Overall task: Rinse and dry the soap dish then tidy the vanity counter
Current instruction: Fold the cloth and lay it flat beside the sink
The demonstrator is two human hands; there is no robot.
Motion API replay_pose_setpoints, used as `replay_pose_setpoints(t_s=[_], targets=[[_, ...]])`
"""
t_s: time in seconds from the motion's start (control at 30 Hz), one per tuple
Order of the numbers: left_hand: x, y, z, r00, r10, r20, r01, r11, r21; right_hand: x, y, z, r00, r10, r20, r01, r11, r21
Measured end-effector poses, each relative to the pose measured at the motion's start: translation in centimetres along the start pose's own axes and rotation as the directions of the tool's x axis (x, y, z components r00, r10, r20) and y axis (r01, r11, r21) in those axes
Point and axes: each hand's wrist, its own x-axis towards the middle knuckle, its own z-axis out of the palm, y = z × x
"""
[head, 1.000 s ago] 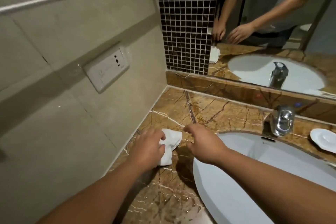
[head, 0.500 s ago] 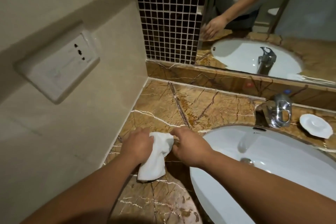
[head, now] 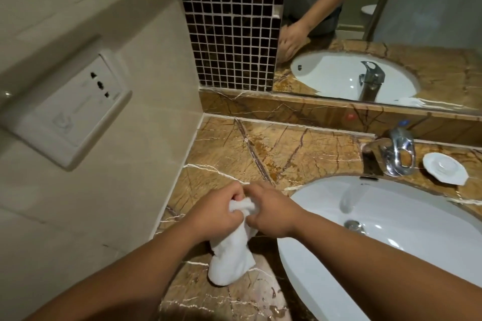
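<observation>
Our left hand and right hand both grip the small white cloth above the brown marble counter. The white scalloped ceramic soap dish sits far right.

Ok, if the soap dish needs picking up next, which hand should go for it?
The right hand, probably. The soap dish sits right of the tap, on that hand's side. The left hand would have to cross the sink. Both hands now grip the cloth.
</observation>
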Motion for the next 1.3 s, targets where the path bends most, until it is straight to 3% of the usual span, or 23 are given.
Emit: replay_pose_setpoints(t_s=[0.23,0.4,0.57,0.63,0.7,0.8,0.97,1.17,1.3], targets=[[-1.1,0.2,-1.0,0.999,-0.046,-0.003,0.046,0.998,-0.04,-0.6,0.1,-0.9,0.996,-0.024,0.09,0.013,0.994,0.112],[-1.4,0.0,-1.5,0.996,-0.082,0.017,0.081,0.996,0.036,-1.0,-0.1,-1.1,0.979,0.047,0.196,-0.102,0.956,0.277],[-0.6,-0.8,-0.9,0.991,-0.062,-0.116,0.083,0.979,0.185,-0.2,0.2,-0.4,0.992,0.13,0.007,-0.13,0.992,0.001],[-0.6,-1.5,-0.5,0.975,-0.081,-0.205,0.139,0.947,0.289,-0.3,1.2,0.2,0.984,0.179,-0.011,-0.179,0.984,-0.021],[-0.9,-2.1,-0.1,0.949,-0.15,-0.277,0.24,0.914,0.327,-0.7,1.8,0.7,0.978,0.206,-0.035,-0.207,0.978,-0.033],[-1.7,-2.7,1.2,0.932,-0.292,-0.216,0.356,0.853,0.382,-0.7,2.3,1.8,0.976,0.219,-0.02,-0.219,0.973,-0.068],[-1.9,-3.2,2.8,0.914,-0.329,-0.237,0.393,0.864,0.316,0.1,2.5,3.1,0.969,0.238,-0.067,-0.243,0.967,-0.073],[-1.6,-3.0,2.5,0.917,-0.276,-0.288,0.337,0.922,0.19,0.7,2.5,3.3,0.958,0.235,-0.165,-0.243,0.97,-0.029],[-2.2,-3.4,1.9,0.892,-0.389,-0.231,0.436,0.875,0.21,0.3,2.2,3.3,0.947,0.214,-0.239,-0.238,0.968,-0.077]])
